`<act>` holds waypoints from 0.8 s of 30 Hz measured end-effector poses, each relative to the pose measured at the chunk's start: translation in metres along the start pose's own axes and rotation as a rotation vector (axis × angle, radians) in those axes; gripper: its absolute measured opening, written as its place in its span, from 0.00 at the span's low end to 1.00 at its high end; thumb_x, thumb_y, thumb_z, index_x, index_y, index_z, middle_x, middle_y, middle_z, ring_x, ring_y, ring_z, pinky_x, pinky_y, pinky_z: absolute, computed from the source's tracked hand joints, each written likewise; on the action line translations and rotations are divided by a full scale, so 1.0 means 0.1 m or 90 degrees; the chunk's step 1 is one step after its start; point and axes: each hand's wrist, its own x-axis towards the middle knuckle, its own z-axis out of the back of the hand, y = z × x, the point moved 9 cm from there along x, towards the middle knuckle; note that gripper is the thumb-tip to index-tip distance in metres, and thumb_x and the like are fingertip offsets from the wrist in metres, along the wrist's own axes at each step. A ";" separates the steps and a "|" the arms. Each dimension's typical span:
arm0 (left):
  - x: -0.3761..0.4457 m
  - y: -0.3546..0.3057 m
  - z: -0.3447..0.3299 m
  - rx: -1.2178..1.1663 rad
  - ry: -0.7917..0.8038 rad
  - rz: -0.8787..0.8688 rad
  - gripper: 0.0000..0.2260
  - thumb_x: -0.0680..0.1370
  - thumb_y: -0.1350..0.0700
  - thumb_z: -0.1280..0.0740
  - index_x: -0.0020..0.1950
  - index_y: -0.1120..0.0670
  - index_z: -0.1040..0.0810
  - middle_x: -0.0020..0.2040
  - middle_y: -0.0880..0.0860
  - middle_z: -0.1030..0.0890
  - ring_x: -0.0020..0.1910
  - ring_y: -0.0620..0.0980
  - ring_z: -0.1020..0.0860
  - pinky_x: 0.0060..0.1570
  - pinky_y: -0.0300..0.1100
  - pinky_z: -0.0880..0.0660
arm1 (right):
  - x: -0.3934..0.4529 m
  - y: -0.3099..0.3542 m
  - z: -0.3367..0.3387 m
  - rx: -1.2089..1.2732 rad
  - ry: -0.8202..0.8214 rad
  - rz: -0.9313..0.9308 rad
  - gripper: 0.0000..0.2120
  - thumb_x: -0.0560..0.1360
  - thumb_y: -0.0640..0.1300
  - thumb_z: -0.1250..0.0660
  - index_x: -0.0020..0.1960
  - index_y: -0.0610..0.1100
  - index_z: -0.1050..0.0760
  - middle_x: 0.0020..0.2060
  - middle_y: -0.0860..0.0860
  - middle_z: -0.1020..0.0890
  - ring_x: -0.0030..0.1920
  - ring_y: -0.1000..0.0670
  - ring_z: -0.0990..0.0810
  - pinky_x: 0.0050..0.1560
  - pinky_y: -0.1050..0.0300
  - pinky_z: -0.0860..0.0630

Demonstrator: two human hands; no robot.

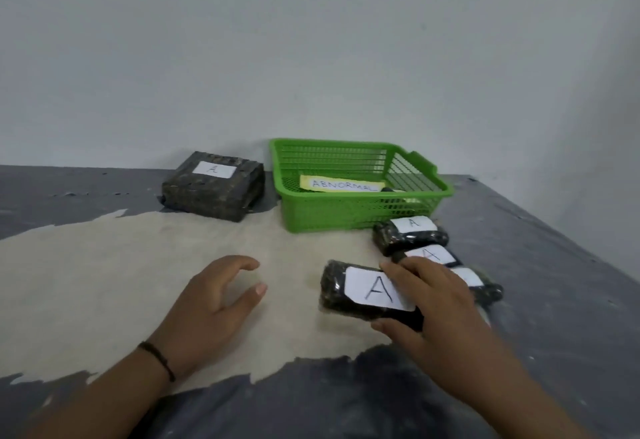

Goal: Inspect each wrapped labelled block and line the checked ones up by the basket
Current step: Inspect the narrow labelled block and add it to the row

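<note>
Head view. The right hand (pixel 436 303) grasps a wrapped block (pixel 349 294) marked "A", fingers over its far edge and thumb under its near edge, right of the counter (pixel 104 282) middle. Whether the block is lifted or resting on the counter cannot be told. Just beyond the hand, three more wrapped blocks (pixel 412 236) marked "A" lie in a row running from the near right corner of the green basket (pixel 346 210) toward the counter's right edge; the nearer two are partly hidden by the hand. The basket stands toward the far edge and holds a slip reading "ABNORMAL" (pixel 343 185). A larger wrapped stack (pixel 213 192) marked "A" sits just left of the basket. The left hand (pixel 211 314) is released, fingers loosely curved, holding nothing, over the worn pale patch left of middle.
</note>
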 end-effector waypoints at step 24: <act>-0.12 -0.17 -0.14 0.228 0.049 -0.019 0.16 0.70 0.42 0.35 0.56 0.42 0.26 0.60 0.48 0.25 0.59 0.45 0.29 0.62 0.40 0.35 | -0.66 -1.27 0.26 0.022 -0.001 -0.116 0.23 0.70 0.39 0.27 0.63 0.52 0.24 0.66 0.54 0.26 0.72 0.47 0.34 0.70 0.39 0.39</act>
